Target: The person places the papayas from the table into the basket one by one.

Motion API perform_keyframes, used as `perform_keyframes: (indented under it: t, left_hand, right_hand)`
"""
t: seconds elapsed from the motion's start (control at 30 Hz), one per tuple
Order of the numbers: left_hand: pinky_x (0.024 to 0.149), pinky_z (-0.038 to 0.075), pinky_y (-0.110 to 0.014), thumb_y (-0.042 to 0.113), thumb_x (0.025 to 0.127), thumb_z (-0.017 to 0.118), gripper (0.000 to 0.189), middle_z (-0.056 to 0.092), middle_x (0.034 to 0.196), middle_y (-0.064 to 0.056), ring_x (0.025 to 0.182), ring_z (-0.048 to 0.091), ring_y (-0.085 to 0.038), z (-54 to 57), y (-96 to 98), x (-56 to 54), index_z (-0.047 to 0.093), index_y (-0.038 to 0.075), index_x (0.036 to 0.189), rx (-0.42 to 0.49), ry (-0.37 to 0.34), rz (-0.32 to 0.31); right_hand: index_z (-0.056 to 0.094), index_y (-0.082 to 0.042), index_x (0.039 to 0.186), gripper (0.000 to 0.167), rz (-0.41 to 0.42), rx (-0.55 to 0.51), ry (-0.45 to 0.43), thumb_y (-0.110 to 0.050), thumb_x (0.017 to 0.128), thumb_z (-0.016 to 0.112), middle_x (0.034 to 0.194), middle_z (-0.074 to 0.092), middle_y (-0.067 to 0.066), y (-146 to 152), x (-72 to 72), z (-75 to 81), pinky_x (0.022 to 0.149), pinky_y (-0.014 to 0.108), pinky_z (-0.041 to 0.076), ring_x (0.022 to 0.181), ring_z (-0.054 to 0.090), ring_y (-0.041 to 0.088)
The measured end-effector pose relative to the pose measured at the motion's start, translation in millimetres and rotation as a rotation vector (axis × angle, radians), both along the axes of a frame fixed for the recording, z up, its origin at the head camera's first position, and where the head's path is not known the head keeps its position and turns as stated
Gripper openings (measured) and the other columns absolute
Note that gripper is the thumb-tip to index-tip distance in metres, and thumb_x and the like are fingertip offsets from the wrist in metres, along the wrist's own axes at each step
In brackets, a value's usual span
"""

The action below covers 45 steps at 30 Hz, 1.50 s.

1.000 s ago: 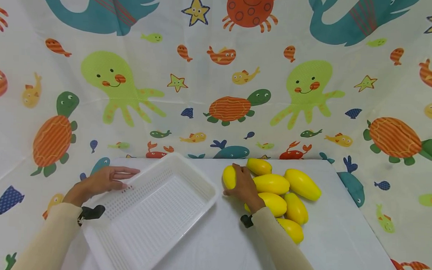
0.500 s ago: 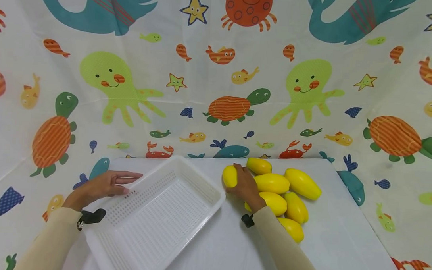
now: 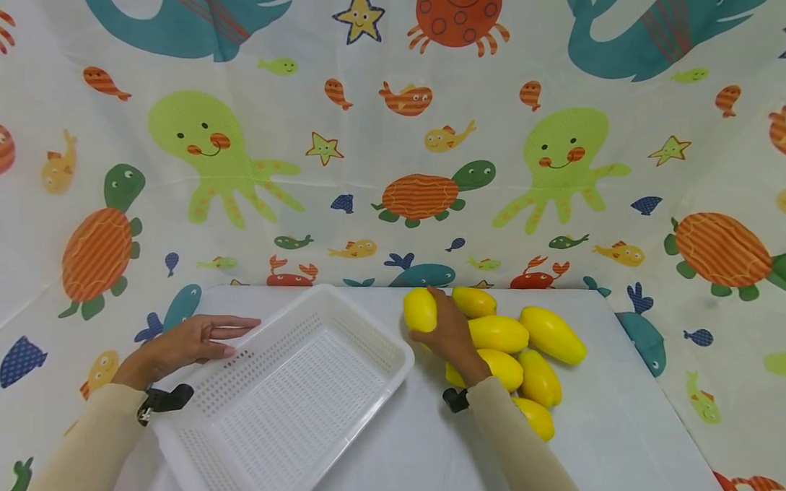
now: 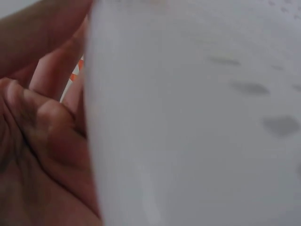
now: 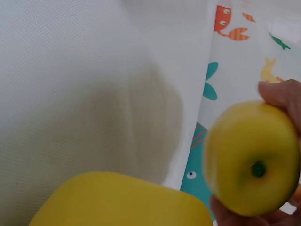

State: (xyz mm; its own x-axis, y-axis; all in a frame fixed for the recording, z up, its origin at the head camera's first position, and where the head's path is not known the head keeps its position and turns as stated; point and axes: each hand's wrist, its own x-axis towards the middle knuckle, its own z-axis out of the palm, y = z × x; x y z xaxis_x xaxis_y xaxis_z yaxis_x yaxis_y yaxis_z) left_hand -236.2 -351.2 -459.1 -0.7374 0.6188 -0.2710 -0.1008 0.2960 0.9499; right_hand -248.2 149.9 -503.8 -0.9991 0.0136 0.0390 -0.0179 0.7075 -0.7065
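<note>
My right hand (image 3: 450, 334) grips a yellow oblong fruit (image 3: 420, 310) at the back of the table. In the right wrist view that fruit (image 5: 254, 160) shows its rounded end with a green stem spot, fingers at its right side. My left hand (image 3: 191, 345) is at the left rim of a white perforated plastic basket (image 3: 364, 324), thumb over the inner side and fingers along the outside. The left wrist view has the basket wall (image 4: 141, 117) close up, with the palm (image 4: 37, 160) beside it and the fingertips hidden behind it.
Several more yellow fruits lie in a cluster right of my right hand, among them a long one (image 3: 552, 335) and a front one (image 3: 535, 418). The white-covered table (image 3: 621, 427) ends at a hanging curtain (image 3: 370, 158) printed with sea animals.
The basket has shifted to the right with my left hand at its rim. My right hand has taken hold of the fruit and moved it slightly up and back.
</note>
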Motion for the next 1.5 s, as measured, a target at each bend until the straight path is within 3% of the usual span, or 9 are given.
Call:
perform_keyframes:
  t: [0.17, 0.47, 0.87, 1.1, 1.33, 1.5]
  left_hand:
    - [0.090, 0.065, -0.053, -0.003, 0.104, 0.059, 0.065, 0.065, 0.151, -0.007, 0.121, 0.073, -0.039, -2.4, -1.4, -0.3, 0.035, 0.003, 0.164, 0.032, -0.003, -0.011]
    - [0.094, 0.061, -0.057, -0.007, 0.106, 0.053, 0.064, 0.061, 0.154, -0.008, 0.124, 0.070, -0.043, -7.5, -1.9, 0.2, 0.031, 0.000, 0.165, 0.108, -0.018, -0.042]
    - [0.097, 0.062, -0.051, -0.001, 0.106, 0.055, 0.065, 0.063, 0.153, -0.001, 0.128, 0.070, -0.034, -18.2, -3.3, 5.2, 0.031, 0.005, 0.166, 0.085, -0.011, 0.033]
    - [0.100, 0.059, -0.056, -0.008, 0.107, 0.047, 0.064, 0.059, 0.157, -0.010, 0.130, 0.068, -0.041, -21.9, -4.2, 6.1, 0.027, 0.004, 0.167, 0.207, -0.091, -0.008]
    - [0.099, 0.059, -0.060, -0.006, 0.108, 0.047, 0.063, 0.060, 0.156, -0.010, 0.129, 0.068, -0.044, -21.8, -2.7, 6.2, 0.027, 0.003, 0.167, 0.191, -0.084, 0.001]
    - [0.098, 0.059, -0.060, -0.004, 0.108, 0.049, 0.063, 0.061, 0.155, -0.008, 0.128, 0.068, -0.043, -23.3, -3.0, 6.0, 0.027, 0.002, 0.166, 0.162, -0.068, 0.019]
  right_hand:
    - [0.034, -0.029, 0.165, 0.105, 0.023, -0.073, 0.087, -0.032, 0.078, 0.092, 0.157, 0.053, 0.003, 1, 2.8, 5.5, 0.111, 0.058, 0.056, 0.124, 0.059, 0.031]
    - [0.037, -0.040, 0.163, 0.103, 0.038, -0.198, 0.157, -0.035, 0.077, 0.093, 0.149, 0.059, 0.000, -5, 11.1, 23.3, 0.105, 0.053, 0.060, 0.118, 0.062, 0.029]
    - [0.041, -0.036, 0.160, 0.099, 0.199, -0.297, 0.236, -0.031, 0.076, 0.093, 0.146, 0.060, 0.000, -22, 24.4, 47.1, 0.097, 0.048, 0.063, 0.116, 0.064, 0.026]
    - [0.041, -0.038, 0.160, 0.099, 0.279, -0.301, 0.244, -0.032, 0.076, 0.094, 0.151, 0.058, -0.004, -34, 29.9, 46.1, 0.100, 0.047, 0.062, 0.119, 0.064, 0.023]
    - [0.043, -0.038, 0.159, 0.099, 0.334, -0.305, 0.277, -0.029, 0.076, 0.094, 0.153, 0.057, -0.006, -45, 33.7, 41.4, 0.100, 0.046, 0.063, 0.117, 0.065, 0.021]
    - [0.043, -0.036, 0.159, 0.098, 0.379, -0.324, 0.251, -0.027, 0.076, 0.094, 0.153, 0.057, -0.006, -52, 36.6, 41.4, 0.100, 0.044, 0.063, 0.117, 0.065, 0.021]
